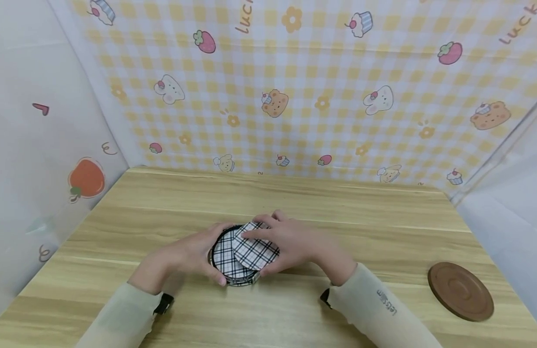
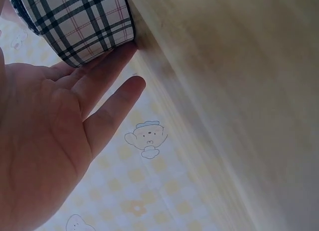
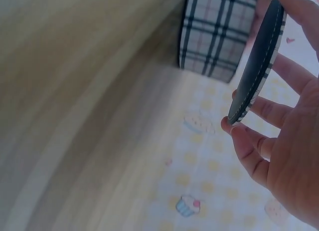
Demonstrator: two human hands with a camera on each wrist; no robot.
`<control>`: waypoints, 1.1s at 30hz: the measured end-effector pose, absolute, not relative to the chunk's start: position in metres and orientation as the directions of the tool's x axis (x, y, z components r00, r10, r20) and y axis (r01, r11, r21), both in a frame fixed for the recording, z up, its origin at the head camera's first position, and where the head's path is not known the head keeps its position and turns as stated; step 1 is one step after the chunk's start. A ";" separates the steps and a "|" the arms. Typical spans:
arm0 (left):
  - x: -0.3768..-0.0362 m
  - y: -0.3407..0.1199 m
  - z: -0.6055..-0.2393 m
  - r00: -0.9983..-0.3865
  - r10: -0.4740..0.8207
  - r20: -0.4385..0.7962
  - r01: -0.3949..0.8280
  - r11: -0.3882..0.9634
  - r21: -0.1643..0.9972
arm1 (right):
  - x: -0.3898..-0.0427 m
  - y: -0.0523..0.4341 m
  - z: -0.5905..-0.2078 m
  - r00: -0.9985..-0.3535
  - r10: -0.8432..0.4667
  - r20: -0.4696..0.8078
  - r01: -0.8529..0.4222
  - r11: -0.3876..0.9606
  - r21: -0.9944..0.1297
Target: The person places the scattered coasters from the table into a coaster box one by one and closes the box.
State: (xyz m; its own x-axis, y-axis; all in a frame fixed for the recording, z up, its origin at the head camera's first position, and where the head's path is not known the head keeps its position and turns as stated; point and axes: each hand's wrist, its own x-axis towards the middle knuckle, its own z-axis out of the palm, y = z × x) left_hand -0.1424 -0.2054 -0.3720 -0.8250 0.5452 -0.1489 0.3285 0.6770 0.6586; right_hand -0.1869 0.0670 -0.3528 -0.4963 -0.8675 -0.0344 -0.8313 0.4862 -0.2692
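- A round plaid box (image 1: 228, 263) sits in the middle of the wooden counter (image 1: 294, 203).
- The left hand (image 1: 187, 253) is flat against the box's side, with straight fingers touching it. It steadies the box and does not wrap around it.
- The right hand (image 1: 294, 244) pinches the round plaid lid (image 1: 255, 245) by its edge with the fingers.
- The lid is tilted. It leans over the right part of the box, so the left part of the box top shows.
- From the right wrist view, the lid (image 3: 256, 59) is up on its edge and apart from the box wall (image 3: 217, 34).
- So the lid is not sitting flat on the box. I think the job is about halfway: the lid is in hand, but not yet fully on or fully off.
- Count: one box, one lid, two hands.
- There is also one brown round plate (image 1: 461, 291), far off to the right on the counter.
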 end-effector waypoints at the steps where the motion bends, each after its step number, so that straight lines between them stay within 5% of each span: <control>1: -0.142 -0.206 -0.372 -0.824 0.546 -0.149 0.328 0.676 0.660 | -0.187 0.064 -0.354 -0.489 -0.871 -0.036 -0.836 0.480 -0.264; 33: -0.146 -0.210 -0.377 -0.798 0.593 -0.111 0.372 0.629 0.683 | -0.173 0.027 -0.368 -0.495 -0.869 0.014 -0.858 0.486 -0.165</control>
State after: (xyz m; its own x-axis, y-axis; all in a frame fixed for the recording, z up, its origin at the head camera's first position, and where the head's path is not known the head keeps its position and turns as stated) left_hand -0.1458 -0.2100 -0.3766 -0.7977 0.5927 -0.1112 0.3722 0.6289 0.6826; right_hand -0.1733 0.0268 -0.3685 -0.4951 -0.8687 0.0139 -0.8581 0.4864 -0.1648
